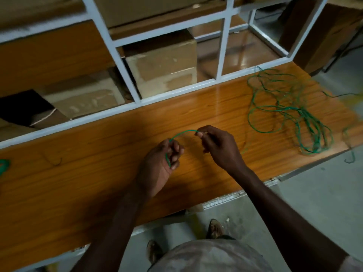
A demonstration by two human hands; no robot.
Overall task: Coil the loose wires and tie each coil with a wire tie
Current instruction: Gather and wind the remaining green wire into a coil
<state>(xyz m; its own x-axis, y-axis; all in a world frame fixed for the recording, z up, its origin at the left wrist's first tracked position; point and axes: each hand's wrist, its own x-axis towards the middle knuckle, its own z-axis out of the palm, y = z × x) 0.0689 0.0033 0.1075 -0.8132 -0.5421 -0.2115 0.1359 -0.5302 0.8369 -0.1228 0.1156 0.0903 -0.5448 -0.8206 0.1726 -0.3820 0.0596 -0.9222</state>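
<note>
A person stands at a long wooden workbench (82,173), seen from above, with both bare arms reaching over its glossy orange-brown top. The left hand (160,163) is curled closed around one end of a thin green wire (181,132), the wire running down through the fist and showing again between the fingers. From the top of that fist the wire arches up and across to the right hand (215,145), which pinches the other part of it between thumb and fingertips. The two hands are near each other, just above the bench, roughly at its middle. Further along the bench to the right, well apart from the hands, lies a loose tangle of green wire (288,110) spread in wide, untidy loops, with a strand trailing off the bench edge. At the far left edge of the bench sits a small green bundle (4,166), only partly in view. Behind the bench stands a white-painted metal frame (129,79), and beyond it cardboard boxes (163,63) are stacked. Below, the person's two shoes (216,228) rest on a grey concrete floor (314,193).
</note>
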